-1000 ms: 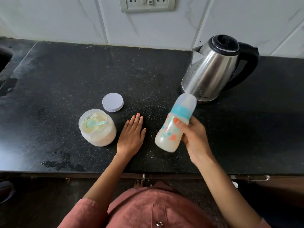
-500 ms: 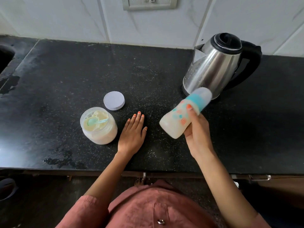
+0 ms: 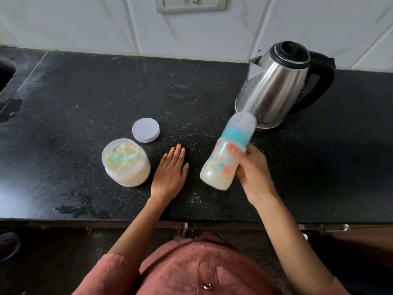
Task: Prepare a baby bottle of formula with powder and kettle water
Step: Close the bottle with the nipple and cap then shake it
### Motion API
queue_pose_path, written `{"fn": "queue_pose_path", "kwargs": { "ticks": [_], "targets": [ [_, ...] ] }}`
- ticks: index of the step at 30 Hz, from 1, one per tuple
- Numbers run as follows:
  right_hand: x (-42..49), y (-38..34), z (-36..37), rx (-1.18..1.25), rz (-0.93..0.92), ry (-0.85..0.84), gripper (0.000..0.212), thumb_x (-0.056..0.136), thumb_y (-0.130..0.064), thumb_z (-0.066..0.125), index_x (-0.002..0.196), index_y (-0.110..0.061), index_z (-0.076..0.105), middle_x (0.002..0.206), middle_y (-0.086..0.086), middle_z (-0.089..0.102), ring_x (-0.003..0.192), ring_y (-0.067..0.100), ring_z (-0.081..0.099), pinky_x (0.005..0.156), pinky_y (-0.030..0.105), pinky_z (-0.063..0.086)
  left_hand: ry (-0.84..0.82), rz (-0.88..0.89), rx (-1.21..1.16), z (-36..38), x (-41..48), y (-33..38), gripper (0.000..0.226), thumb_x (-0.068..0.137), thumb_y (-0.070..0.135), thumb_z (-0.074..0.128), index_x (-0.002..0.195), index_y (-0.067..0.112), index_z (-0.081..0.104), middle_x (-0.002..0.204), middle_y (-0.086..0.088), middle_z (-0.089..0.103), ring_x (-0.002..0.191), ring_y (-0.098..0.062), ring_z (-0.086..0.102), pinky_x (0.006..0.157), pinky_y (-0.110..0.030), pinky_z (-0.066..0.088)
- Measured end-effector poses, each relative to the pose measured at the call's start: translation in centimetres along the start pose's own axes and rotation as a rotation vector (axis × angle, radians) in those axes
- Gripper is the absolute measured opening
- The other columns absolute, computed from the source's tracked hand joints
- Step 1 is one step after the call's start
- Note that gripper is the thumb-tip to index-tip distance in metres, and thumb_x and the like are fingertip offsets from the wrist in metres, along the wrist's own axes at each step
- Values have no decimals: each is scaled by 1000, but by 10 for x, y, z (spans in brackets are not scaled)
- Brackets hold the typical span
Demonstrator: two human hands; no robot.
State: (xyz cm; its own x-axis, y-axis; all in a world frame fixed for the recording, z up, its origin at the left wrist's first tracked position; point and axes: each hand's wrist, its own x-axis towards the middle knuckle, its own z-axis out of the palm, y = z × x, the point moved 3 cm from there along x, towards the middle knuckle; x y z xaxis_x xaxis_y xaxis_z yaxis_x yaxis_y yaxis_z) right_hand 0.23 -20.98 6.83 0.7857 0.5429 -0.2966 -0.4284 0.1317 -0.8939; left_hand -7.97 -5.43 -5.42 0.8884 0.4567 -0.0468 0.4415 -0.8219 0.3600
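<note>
My right hand (image 3: 254, 169) grips a baby bottle (image 3: 225, 158) above the black counter (image 3: 85, 99). The bottle holds milky liquid, has a teal collar and a clear cap, and tilts with its top up and to the right; it is motion-blurred. My left hand (image 3: 170, 171) rests flat on the counter, fingers straight, between the bottle and an open jar of formula powder (image 3: 126, 163). A teal scoop (image 3: 122, 156) lies in the powder. The jar's white lid (image 3: 145, 130) lies on the counter just behind it. A steel kettle (image 3: 280, 86) with a black handle stands at the back right.
A tiled wall with a socket plate (image 3: 190, 4) rises behind the counter. A sink edge (image 3: 6, 75) shows at far left. Wet patches (image 3: 78, 206) mark the counter near its front edge. A drawer handle (image 3: 333, 227) sits below the counter at right.
The bottle swung from tilted, to nearly lying sideways, then back to steeper again in my right hand, a shaking motion. My left hand stayed flat on the counter.
</note>
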Motion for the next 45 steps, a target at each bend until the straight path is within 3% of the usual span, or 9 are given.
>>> {"fn": "queue_pose_path", "kwargs": {
  "ticks": [3,9,14,20,25,30,35,41,45],
  "targets": [
    [9,-7,-8,287,12,116,35,78,-29,61,110,-16,58,101,1,68,92,11,66,69,25,57,14,8,3,0,-2,0,53,100,34,22,147,16,5,157,1,0,144,-11,-3,113,-24,-8],
    [-8,5,-4,-79,98,-98,38,63,-17,74,99,-14,62,86,-1,71,80,11,68,67,25,56,-6,0,-1,1,0,-1,53,100,35,21,147,17,3,156,3,-2,143,-10,-5,113,-25,-8],
    [8,-9,-13,300,-10,119,49,64,-31,64,110,-17,56,102,0,67,93,12,65,70,25,57,9,14,25,2,-1,-1,53,100,37,17,147,16,4,157,2,-1,144,-11,-3,112,-24,-8],
    [-11,16,4,-65,74,-68,41,59,-13,78,97,-13,62,86,-1,72,81,13,68,70,26,56,-18,-3,19,5,2,-2,54,100,40,15,147,17,4,156,3,-2,143,-9,-5,111,-23,-9],
    [6,-3,-6,331,4,108,37,72,-27,60,107,-15,59,97,0,68,83,7,68,66,24,56,16,10,25,5,0,-1,76,82,51,-6,147,16,8,156,2,3,144,-12,0,111,-23,-8],
    [-11,12,3,-114,76,-94,40,59,-15,76,97,-14,63,82,-4,73,79,11,68,70,26,57,-14,-9,23,4,2,-2,55,98,41,14,147,17,6,156,2,0,144,-11,-3,112,-24,-7],
    [8,-3,-12,309,23,147,38,69,-32,65,104,-16,61,90,-3,72,84,9,69,64,24,56,15,6,21,4,-1,0,77,81,51,-7,147,15,9,156,2,3,144,-12,1,111,-23,-8],
    [-8,8,-5,-138,88,-64,41,57,-19,77,95,-15,63,84,-2,72,78,12,68,70,27,57,-7,-11,33,3,0,0,57,97,43,10,147,17,5,156,3,-1,144,-11,-3,111,-23,-9],
    [7,-5,-14,245,13,146,34,72,-26,62,105,-16,59,97,-1,68,85,9,67,65,24,57,8,4,27,3,-1,0,78,80,52,-9,147,16,7,156,2,1,142,-8,-3,111,-23,-9]
  ]
}}
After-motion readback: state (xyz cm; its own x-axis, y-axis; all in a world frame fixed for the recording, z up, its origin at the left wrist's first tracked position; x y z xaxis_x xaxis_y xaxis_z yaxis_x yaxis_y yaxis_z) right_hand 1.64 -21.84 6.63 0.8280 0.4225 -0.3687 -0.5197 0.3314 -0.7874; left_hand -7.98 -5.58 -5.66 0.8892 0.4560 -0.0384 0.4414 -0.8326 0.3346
